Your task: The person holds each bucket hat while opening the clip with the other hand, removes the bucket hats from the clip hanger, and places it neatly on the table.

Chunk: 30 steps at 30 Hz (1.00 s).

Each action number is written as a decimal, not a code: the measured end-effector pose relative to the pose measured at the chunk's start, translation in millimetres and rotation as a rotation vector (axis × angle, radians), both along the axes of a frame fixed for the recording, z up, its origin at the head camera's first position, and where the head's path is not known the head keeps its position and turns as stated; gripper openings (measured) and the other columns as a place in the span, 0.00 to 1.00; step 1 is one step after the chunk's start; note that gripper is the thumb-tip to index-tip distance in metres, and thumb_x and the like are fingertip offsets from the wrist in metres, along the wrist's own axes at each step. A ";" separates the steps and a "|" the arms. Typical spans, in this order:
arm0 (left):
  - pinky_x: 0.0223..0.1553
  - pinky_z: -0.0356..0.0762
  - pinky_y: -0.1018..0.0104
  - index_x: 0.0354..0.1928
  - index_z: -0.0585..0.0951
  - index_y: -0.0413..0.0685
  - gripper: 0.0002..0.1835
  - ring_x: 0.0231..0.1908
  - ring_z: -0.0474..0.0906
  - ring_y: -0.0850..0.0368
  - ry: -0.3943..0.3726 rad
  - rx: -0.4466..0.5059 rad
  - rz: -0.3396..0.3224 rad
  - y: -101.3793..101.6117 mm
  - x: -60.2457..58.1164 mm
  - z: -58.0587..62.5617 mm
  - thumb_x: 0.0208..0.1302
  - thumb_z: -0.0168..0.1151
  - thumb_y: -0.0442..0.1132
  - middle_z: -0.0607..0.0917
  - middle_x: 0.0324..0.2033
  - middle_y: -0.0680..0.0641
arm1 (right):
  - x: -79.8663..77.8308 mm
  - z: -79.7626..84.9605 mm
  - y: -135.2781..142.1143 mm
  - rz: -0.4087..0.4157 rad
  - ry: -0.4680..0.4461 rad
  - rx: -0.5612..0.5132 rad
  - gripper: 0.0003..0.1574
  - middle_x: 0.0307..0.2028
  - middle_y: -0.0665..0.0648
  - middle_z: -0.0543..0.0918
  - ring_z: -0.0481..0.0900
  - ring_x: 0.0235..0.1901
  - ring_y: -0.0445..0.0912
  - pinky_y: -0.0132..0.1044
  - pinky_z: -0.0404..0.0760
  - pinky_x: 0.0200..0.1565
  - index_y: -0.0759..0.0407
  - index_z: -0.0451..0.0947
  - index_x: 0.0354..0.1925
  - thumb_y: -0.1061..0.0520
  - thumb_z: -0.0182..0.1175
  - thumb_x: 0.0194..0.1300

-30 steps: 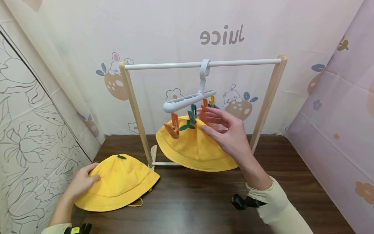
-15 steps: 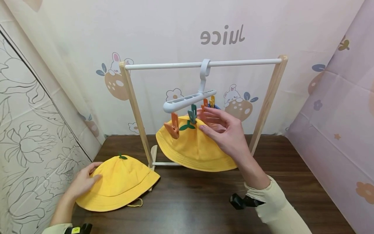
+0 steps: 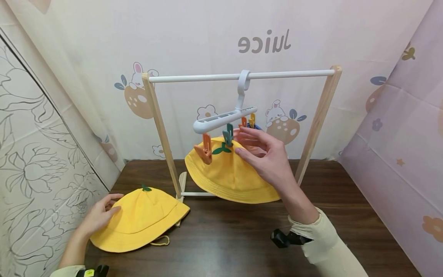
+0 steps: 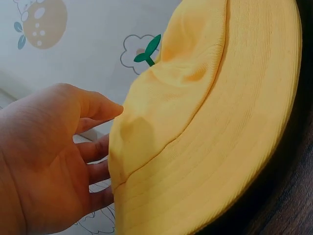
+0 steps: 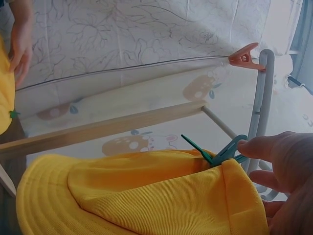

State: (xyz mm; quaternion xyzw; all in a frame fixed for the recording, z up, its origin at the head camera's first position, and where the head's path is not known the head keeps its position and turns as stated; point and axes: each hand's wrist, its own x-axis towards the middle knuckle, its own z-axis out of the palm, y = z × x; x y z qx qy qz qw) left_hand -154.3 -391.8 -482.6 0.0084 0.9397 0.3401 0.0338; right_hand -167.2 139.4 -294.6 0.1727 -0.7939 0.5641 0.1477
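A yellow bucket hat [image 3: 140,215] with a green leaf on top sits at the table's left. My left hand [image 3: 98,215] is at its left side, thumb tip and fingers relaxed against the cloth, as the left wrist view shows. Another yellow hat [image 3: 232,177] hangs from a white clip hanger [image 3: 221,120], its crown caught in a green clip [image 3: 228,134]. My right hand [image 3: 266,154] is beside that clip, thumb and fingers spread apart. In the right wrist view, the thumb tip [image 5: 247,147] comes right up to the green clip.
The hanger hooks over the white rod [image 3: 287,74] of a wooden-legged rack [image 3: 316,123]. An orange clip [image 3: 205,150] hangs at its near end; orange and yellow clips [image 3: 252,120] hang at the far end, near something blue. A patterned curtain [image 3: 194,38] backs the table [image 3: 221,246].
The crown of the left hat has sunk a little as my left hand loosened at its edge. My right hand has shifted slightly left; the hanging hat stays in place.
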 end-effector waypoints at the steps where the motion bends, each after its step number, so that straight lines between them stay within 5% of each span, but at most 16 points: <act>1: 0.36 0.73 0.68 0.76 0.74 0.33 0.25 0.39 0.75 0.64 -0.006 0.005 0.003 -0.3 0.1 -0.5 0.84 0.61 0.35 0.87 0.53 0.35 | -0.2 0.0 -0.1 0.000 -0.003 0.001 0.34 0.67 0.62 0.90 0.90 0.68 0.56 0.30 0.90 0.57 0.52 0.82 0.75 0.58 0.76 0.74; 10: 0.40 0.75 0.70 0.76 0.75 0.34 0.25 0.46 0.78 0.64 -0.045 0.001 -0.004 -1.7 0.0 -4.6 0.85 0.61 0.38 0.88 0.56 0.35 | 1.2 0.3 -0.7 -0.008 -0.021 0.036 0.34 0.68 0.60 0.90 0.89 0.69 0.54 0.27 0.89 0.57 0.51 0.81 0.76 0.56 0.75 0.76; 15: 0.44 0.78 0.72 0.77 0.74 0.33 0.25 0.59 0.86 0.43 -0.067 -0.001 -0.012 -2.2 -0.6 -5.4 0.86 0.59 0.38 0.86 0.63 0.28 | 0.8 0.8 -1.2 -0.007 -0.020 0.039 0.34 0.68 0.60 0.90 0.90 0.69 0.54 0.30 0.89 0.58 0.51 0.81 0.76 0.56 0.76 0.75; 20: 0.48 0.81 0.74 0.78 0.72 0.31 0.26 0.70 0.80 0.25 -0.081 0.011 -0.028 -2.5 -0.6 -6.3 0.88 0.57 0.39 0.80 0.72 0.22 | -0.8 0.8 -2.3 -0.003 -0.021 0.038 0.35 0.68 0.59 0.91 0.90 0.69 0.56 0.31 0.90 0.59 0.52 0.81 0.76 0.56 0.76 0.75; 28: 0.49 0.77 0.80 0.78 0.72 0.29 0.27 0.73 0.77 0.23 -0.059 0.036 -0.031 -1.4 0.2 -5.6 0.88 0.57 0.39 0.78 0.74 0.22 | -0.9 4.4 -3.2 -0.018 -0.016 0.057 0.34 0.67 0.59 0.91 0.90 0.68 0.56 0.54 0.91 0.65 0.52 0.81 0.76 0.56 0.76 0.75; 30: 0.49 0.77 0.81 0.78 0.72 0.29 0.26 0.73 0.77 0.23 -0.051 0.036 -0.032 -1.6 0.3 -5.9 0.88 0.57 0.39 0.77 0.74 0.22 | -1.0 5.6 -3.2 -0.018 -0.021 0.058 0.34 0.66 0.60 0.91 0.90 0.68 0.56 0.53 0.91 0.65 0.52 0.82 0.75 0.56 0.76 0.75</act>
